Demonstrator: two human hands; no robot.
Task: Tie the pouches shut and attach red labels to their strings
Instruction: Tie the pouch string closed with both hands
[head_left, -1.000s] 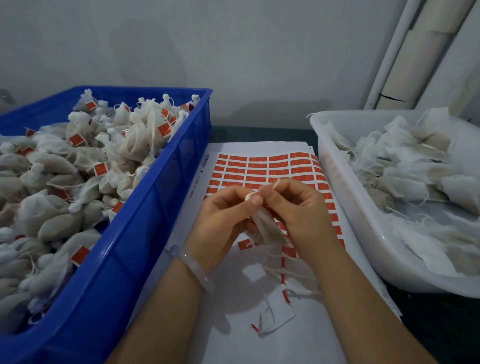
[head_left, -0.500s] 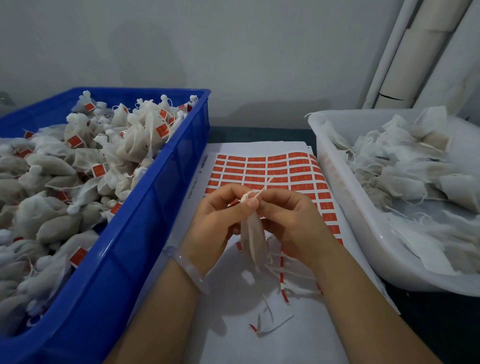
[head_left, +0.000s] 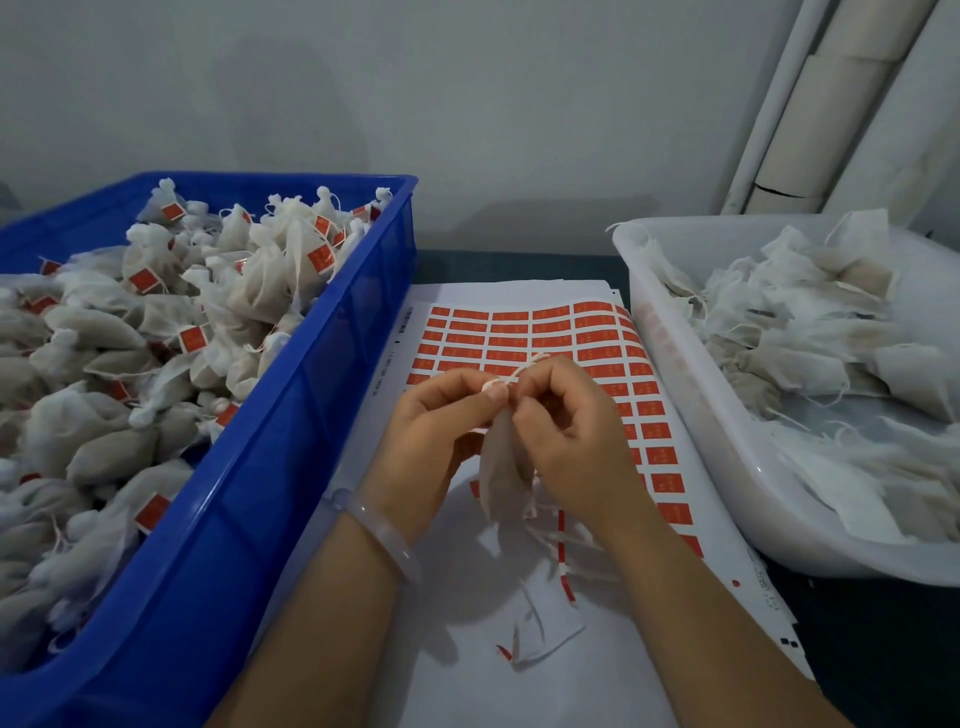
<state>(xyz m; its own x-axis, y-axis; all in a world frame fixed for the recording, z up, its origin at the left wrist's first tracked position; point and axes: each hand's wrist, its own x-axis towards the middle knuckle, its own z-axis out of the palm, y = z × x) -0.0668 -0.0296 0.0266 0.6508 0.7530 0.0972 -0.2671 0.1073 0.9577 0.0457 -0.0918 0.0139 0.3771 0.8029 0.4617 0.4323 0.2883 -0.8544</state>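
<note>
A small white cloth pouch (head_left: 503, 467) hangs upright between my hands, above the sheet of red labels (head_left: 524, 332). My left hand (head_left: 441, 431) pinches the pouch's neck between thumb and forefinger. My right hand (head_left: 571, 431) pinches the white string (head_left: 519, 370) at the neck, and the string's end sticks up to the right. The pouch's lower half shows between my palms; the knot itself is hidden by my fingertips.
A blue crate (head_left: 270, 467) on the left is piled with tied pouches bearing red labels. A white tub (head_left: 727, 441) on the right holds untied pouches. Peeled backing strips (head_left: 540, 639) lie on the paper near me. A wall and pipes (head_left: 810, 104) stand behind.
The pouch has turned from slanting under my right hand to hanging straight down. The string's end now sticks out further to the upper right. Both hands stay together.
</note>
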